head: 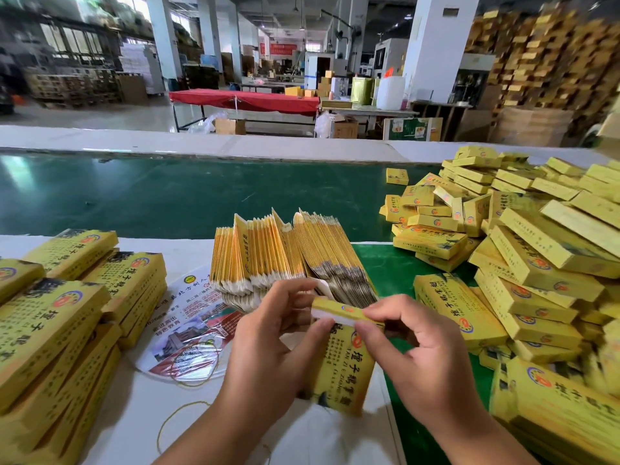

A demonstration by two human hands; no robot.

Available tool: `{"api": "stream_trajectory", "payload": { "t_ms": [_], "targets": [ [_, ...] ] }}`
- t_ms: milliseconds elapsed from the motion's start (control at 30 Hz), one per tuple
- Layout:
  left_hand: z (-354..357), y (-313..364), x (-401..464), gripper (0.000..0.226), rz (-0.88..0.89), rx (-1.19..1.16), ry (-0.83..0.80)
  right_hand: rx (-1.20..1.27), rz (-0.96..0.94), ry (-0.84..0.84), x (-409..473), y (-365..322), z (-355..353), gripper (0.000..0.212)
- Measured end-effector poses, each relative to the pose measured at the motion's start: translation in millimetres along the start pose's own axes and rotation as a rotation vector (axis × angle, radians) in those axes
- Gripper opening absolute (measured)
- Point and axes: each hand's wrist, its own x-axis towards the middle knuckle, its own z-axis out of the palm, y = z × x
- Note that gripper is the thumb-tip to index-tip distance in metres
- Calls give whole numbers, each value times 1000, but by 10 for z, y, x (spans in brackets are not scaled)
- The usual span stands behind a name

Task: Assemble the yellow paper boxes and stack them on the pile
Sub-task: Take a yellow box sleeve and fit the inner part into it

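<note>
Two hands hold one yellow box (347, 360) in the lower middle of the frame. The left hand (275, 330) curls around the left side of the box, with its thumb near the top corner. The right hand (416, 340) pinches the top flap (342, 313) between thumb and fingers. The flap looks bent over, and a white edge shows under it, so I think the top is not tucked in yet.

If the right hand pushes too hard, the thin flap could crease or tear. If the flap goes in crooked, the top could pop open again. The left hand squeezes the sides, and too much squeeze could squash the box flat.

Just behind the hands, in the middle of the frame, stands a thick row of flat boxes (288, 253) on edge. It leans and fans out, so a bump from a wrist could make it fall over.

On the right side of the frame is the big pile (536, 263) of finished boxes. It is messy and tilted. A box dropped on it carelessly could slide off or start more boxes sliding toward the green belt (167, 193).

On the left side are neat stacks (60, 313) of boxes. A rubber band (194, 364) lies on a printed sheet (198, 317) near the left hand, and it could get in the way.
</note>
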Motion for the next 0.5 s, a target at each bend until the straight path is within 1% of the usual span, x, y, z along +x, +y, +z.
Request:
{"api": "stream_trajectory", "payload": {
  "t_ms": [33,100,167,200,267,367,433,500],
  "targets": [
    [28,23,-34,42,-7,68,13,-7,-3,49,-9,-7,13,14],
    [94,66,-104,65,-12,238,-16,7,-8,132,-25,-29,41,8],
    [171,84,-152,87,8,414,-55,66,6,154,-36,-68,78,8],
    [202,91,-161,91,12,478,-65,100,21,146,-41,-82,98,9],
    [222,97,-149,89,15,563,-79,174,89,115,-40,-103,127,10],
    [197,92,-124,84,33,639,-103,177,173,66,-13,-106,129,8],
    [192,86,-121,83,41,661,-118,192,202,75,0,-92,111,4],
    [193,89,-126,83,53,672,-134,219,226,101,-2,-70,88,10]
  ]
}}
